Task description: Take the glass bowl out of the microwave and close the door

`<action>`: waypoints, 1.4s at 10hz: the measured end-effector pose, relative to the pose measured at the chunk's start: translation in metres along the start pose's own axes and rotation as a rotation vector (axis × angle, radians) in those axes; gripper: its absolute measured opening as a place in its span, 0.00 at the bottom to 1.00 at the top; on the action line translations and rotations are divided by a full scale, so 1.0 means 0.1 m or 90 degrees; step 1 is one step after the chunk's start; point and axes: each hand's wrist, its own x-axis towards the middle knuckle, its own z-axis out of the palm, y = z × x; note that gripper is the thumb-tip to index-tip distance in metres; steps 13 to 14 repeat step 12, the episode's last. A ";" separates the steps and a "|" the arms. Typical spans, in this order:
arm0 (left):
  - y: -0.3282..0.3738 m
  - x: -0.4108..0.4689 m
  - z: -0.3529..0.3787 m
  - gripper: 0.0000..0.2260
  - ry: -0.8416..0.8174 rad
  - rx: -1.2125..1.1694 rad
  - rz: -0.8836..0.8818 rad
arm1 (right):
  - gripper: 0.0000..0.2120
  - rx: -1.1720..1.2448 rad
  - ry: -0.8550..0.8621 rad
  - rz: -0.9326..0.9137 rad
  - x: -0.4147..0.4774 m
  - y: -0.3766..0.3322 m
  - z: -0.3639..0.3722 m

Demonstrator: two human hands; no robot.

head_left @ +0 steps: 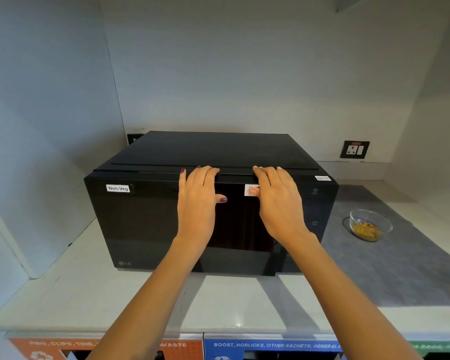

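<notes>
A black microwave (pixel 146 224) with a "Non-Veg" label stands on the white counter, and its drop-down door (pixel 140 216) sits flush against the body. My left hand (pixel 196 201) and my right hand (pixel 278 201) both rest on the door's top edge, side by side. Their fingers hook over the edge and their thumbs press on the front glass. The glass bowl (pixel 370 226) stands to the right of the microwave on a grey mat, apart from both hands. It holds some yellow food.
The grey mat (pixel 400 268) covers the right part of the counter (pixel 89 294). A wall socket (pixel 355 149) is on the back wall to the right. White walls close in on the left and behind. Labelled waste bins (pixel 270 345) sit below the counter's front edge.
</notes>
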 end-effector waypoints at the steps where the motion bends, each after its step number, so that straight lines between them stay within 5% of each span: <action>1: 0.00 0.00 0.00 0.23 0.006 -0.011 -0.005 | 0.25 0.004 0.009 0.001 0.00 0.00 0.01; 7: 0.00 0.03 0.06 0.21 0.021 -0.036 -0.009 | 0.25 0.005 0.037 -0.005 0.05 0.01 0.10; 10: -0.03 0.05 -0.07 0.24 -0.002 -0.032 0.011 | 0.16 0.091 0.225 0.014 -0.05 -0.05 0.27; 14: -0.04 0.12 -0.19 0.31 0.053 -0.006 0.065 | 0.24 0.055 0.188 0.006 -0.02 -0.11 0.19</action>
